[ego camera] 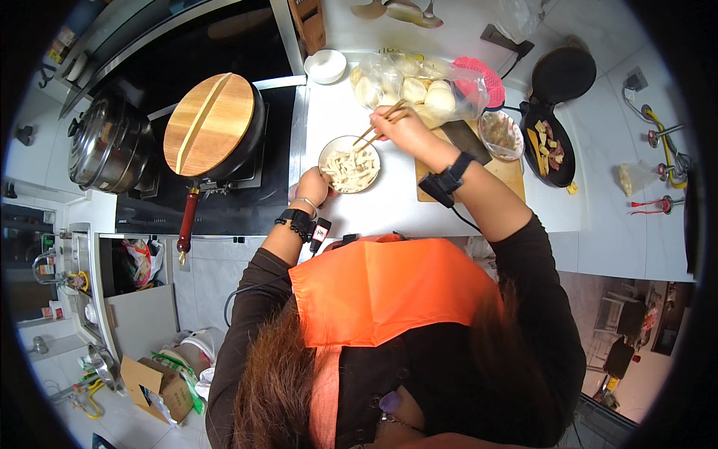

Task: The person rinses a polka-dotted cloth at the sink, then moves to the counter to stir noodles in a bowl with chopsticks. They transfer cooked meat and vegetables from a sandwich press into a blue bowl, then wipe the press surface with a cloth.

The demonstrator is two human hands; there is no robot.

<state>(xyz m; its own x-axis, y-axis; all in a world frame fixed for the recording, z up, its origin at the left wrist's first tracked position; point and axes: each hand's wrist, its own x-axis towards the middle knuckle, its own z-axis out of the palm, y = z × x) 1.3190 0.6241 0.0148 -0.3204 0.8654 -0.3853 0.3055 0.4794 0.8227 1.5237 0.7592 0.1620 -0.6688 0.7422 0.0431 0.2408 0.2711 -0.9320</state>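
A round bowl (349, 191) on the white counter holds pale strips of food (350, 168). My left hand (315, 186) grips the near left side of the bowl, its fingertips partly hidden. In my right hand (397, 128) is a pair of wooden chopsticks (366, 138), their tips over the far right part of the strips. Behind my right hand lies a clear plastic bag (414, 90) with several pale round buns or dough pieces. A small white bowl (325, 66) stands near the hob's edge.
On the left, a wok with a wooden lid (208, 123) and a steel steamer pot (109, 146) stand on the black hob. To the right are a cutting board (507, 182) with a dark cleaver blade (463, 140), a film-covered bowl (501, 136) and an open electric griddle (552, 168) holding food.
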